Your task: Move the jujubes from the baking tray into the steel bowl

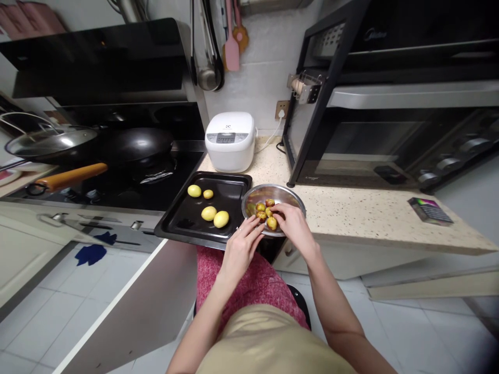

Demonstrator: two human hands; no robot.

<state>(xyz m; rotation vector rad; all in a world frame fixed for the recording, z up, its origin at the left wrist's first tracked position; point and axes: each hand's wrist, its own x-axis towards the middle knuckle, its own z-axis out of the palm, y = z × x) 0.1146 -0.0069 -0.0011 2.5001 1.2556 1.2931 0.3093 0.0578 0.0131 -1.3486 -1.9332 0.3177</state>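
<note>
A round metal bowl [294, 196] holds several small, yellow-and-brown potatoes [272, 223]. My right hand [293, 224] reaches in over its right side, fingers curled and closed on one of these potatoes, which they partly cover. Over the near-left rim lies my left hand [244, 244], its fingers stretched out and the fingertips close to the potatoes; a ring is on one finger. To the left, a black baking tray [230, 187] carries several smooth, yellow, egg-shaped pieces that look like potatoes [221, 219]. The tray's right edge is beside the bowl.
Behind the tray stands a white rice cooker [230, 143]. A wok [136, 145] with a wooden handle [74, 176] and a lidded pan [54, 143] sit on the stove. An oven [374, 145] is at right, a small box [430, 211] on the counter. Utensils hang behind.
</note>
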